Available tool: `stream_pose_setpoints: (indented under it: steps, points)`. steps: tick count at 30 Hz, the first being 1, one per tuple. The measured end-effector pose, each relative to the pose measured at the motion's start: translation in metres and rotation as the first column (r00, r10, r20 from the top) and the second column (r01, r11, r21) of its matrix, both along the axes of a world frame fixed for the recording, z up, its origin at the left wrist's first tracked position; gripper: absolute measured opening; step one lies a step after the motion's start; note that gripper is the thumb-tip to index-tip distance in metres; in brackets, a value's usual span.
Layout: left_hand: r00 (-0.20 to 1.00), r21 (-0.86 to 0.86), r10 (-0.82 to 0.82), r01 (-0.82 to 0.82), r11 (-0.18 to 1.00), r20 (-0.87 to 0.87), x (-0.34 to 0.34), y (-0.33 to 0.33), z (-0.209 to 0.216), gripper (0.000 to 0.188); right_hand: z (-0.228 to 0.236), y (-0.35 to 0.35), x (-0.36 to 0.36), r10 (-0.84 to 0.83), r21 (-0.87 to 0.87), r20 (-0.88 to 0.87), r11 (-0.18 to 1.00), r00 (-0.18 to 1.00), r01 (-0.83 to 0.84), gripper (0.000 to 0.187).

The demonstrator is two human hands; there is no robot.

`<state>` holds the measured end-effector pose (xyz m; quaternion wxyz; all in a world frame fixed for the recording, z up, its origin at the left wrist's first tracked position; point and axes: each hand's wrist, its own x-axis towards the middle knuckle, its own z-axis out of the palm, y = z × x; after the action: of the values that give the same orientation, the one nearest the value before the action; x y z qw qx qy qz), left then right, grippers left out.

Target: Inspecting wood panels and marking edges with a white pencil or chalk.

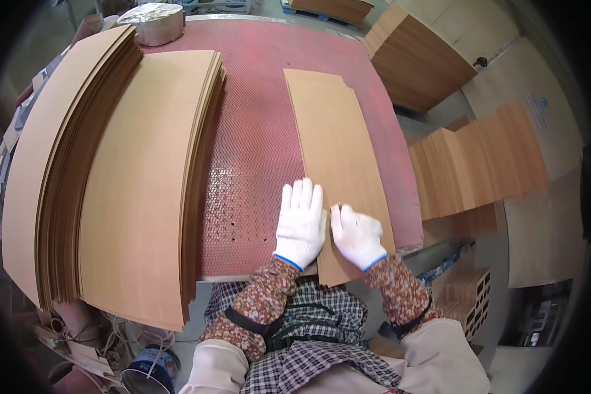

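Observation:
A long, thin wood-coloured panel [338,144] lies lengthwise on the red mesh-patterned table [256,118], with a notch at its far right corner. It may be more than one sheet. My left hand [301,220], in a white knitted glove, rests flat with fingers stretched forward along the panel's left edge. My right hand [358,236], gloved likewise, is curled closed over the panel's near part, thumb side toward the left hand. Whatever its fingers may hold is hidden.
Two tall stacks of similar panels stand on the table's left, a nearer one [141,157] and an outer one [59,144]. A foil-topped round object [156,23] sits at the far left. More stacked boards [479,161] stand right of the table; a blue bucket [152,368] is below left.

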<state>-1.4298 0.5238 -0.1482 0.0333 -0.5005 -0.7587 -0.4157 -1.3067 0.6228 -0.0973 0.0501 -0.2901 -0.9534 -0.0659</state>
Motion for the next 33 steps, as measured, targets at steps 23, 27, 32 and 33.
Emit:
stream_pose_setpoints:
  steps: [23,27,32,33]
  points:
    - [0.993,-0.047,-0.111,0.112,0.993,0.032,-0.079,0.059,-0.040,0.035,-0.030,0.049,0.062,-0.386,0.023,-0.366,0.906,0.847,0.423,0.029]
    - [0.978,-0.217,-0.171,0.193,0.957,0.119,-0.057,0.026,-0.010,0.017,-0.038,0.054,0.065,-0.382,-0.029,-0.385,0.915,0.840,0.403,0.029]
    - [0.905,-0.314,-0.076,0.222,0.923,0.418,-0.047,0.008,0.001,0.041,-0.034,0.041,0.061,-0.394,-0.109,-0.370,0.918,0.841,0.382,0.032]
    - [0.884,-0.349,-0.014,0.199,0.916,0.467,-0.048,0.005,0.000,0.042,-0.033,0.036,0.060,-0.392,-0.143,-0.364,0.920,0.845,0.365,0.033]
